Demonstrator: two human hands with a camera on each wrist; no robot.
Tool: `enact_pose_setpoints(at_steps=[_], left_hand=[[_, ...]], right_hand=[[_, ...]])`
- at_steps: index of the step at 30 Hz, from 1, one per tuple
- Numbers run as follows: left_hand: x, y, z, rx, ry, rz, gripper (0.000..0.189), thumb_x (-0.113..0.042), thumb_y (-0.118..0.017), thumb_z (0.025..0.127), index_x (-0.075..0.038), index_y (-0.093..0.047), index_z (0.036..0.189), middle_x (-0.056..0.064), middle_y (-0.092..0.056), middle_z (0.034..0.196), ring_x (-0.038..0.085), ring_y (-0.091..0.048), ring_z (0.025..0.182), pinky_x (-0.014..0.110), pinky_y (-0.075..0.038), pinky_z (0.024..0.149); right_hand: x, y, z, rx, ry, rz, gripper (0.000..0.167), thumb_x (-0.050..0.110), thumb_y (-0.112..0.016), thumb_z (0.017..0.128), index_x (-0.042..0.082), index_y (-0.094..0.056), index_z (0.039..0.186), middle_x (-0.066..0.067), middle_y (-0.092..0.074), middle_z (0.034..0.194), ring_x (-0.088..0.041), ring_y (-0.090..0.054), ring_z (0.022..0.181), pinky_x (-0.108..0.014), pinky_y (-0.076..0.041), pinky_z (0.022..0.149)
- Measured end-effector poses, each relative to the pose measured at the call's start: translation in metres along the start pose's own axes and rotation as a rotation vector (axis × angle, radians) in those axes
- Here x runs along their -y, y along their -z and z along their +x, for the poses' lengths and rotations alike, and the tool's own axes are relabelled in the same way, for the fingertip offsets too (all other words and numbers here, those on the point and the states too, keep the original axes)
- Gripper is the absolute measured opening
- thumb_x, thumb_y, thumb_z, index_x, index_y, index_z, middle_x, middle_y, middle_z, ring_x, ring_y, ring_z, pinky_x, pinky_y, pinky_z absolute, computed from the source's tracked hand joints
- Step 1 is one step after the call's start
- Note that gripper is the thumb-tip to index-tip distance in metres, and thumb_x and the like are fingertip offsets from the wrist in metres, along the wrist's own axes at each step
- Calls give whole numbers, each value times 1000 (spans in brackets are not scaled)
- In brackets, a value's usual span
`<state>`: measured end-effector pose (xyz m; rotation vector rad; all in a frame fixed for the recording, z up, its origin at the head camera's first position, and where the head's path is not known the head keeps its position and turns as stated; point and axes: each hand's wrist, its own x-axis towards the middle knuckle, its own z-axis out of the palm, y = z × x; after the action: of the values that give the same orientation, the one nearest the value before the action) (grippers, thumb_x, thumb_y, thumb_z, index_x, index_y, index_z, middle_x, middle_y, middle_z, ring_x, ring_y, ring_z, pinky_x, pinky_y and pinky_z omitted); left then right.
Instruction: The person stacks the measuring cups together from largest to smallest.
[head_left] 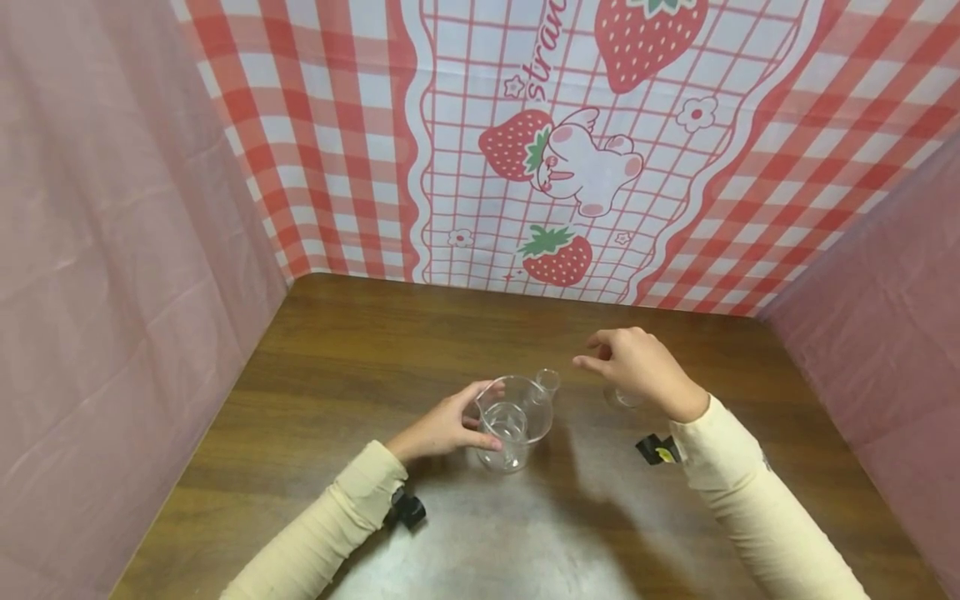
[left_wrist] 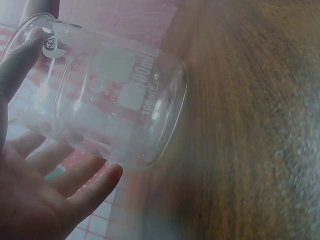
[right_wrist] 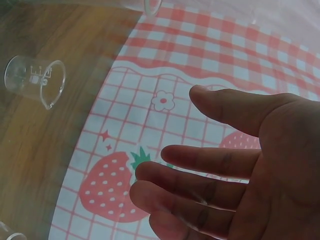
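Left hand (head_left: pixel 441 427) at lower centre of frame, fingers clamped round big beaker (head_left: pixel 536 432), nested beaker (head_left: pixel 506 422) inside, small beaker (head_left: pixel 548 381) near its upper right, right hand (head_left: pixel 639 367) right of centre, thumb and fingers apart, glass (head_left: pixel 626 398) partly hidden by it

On my head feed: brown wood-grain table (head_left: pixel 360 333), pale glare (head_left: pixel 480 542) at 6 o'clock. At 12 I log a hanging red-and-white checked cloth (head_left: pixel 465 200), printed with strawberries (head_left: pixel 558 261) and a white cartoon animal (head_left: pixel 592 171). I note a pink curtain (head_left: pixel 112 208) at 10 o'clock, a second pink curtain (head_left: pixel 885 275) at 3.
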<state>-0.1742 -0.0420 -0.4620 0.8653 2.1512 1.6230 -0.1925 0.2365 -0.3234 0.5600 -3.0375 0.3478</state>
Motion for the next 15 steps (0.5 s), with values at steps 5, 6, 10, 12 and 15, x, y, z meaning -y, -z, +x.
enact_pose_setpoints(at_steps=[5, 6, 10, 12, 15], left_hand=[[0, 0, 0, -1, 0, 1, 84, -14, -81, 79, -5, -34, 148, 15, -42, 152, 33, -44, 137, 41, -53, 101], [0, 0, 0, -1, 1, 0, 83, -14, -81, 79, -6, -35, 148, 15, -42, 152, 33, -44, 137, 41, -53, 101], [-1, 0, -1, -2, -5, 1, 82, -14, -81, 79, -5, -36, 146, 16, -43, 151, 35, -45, 135, 42, -53, 101], [-2, 0, -1, -1, -4, 0, 81, -15, -81, 79, -4, -36, 146, 17, -43, 150, 36, -46, 135, 43, -53, 101], [-4, 0, -2, 2, -10, -2, 81, -14, -81, 79, -2, -36, 146, 20, -43, 150, 38, -46, 134, 45, -53, 101]], right_hand=[[-5, 1, 0, -6, -1, 3, 35, 33, -71, 87, 2, -72, 103, -3, -71, 73, -14, -63, 65, -40, -55, 62], [-5, 1, 0, -5, -3, 4, 35, 33, -71, 87, 2, -72, 103, -3, -71, 73, -14, -63, 65, -40, -55, 61], [-9, 2, 0, 7, -17, 5, 36, 33, -71, 88, 1, -72, 104, -4, -71, 75, -14, -63, 65, -39, -55, 61], [-11, 2, -1, 12, -23, 6, 36, 33, -70, 88, 1, -72, 104, -4, -72, 76, -14, -64, 66, -40, -55, 62], [-13, 2, -1, 17, -33, 6, 37, 33, -70, 88, 0, -71, 103, -6, -73, 78, -16, -66, 68, -42, -56, 63]])
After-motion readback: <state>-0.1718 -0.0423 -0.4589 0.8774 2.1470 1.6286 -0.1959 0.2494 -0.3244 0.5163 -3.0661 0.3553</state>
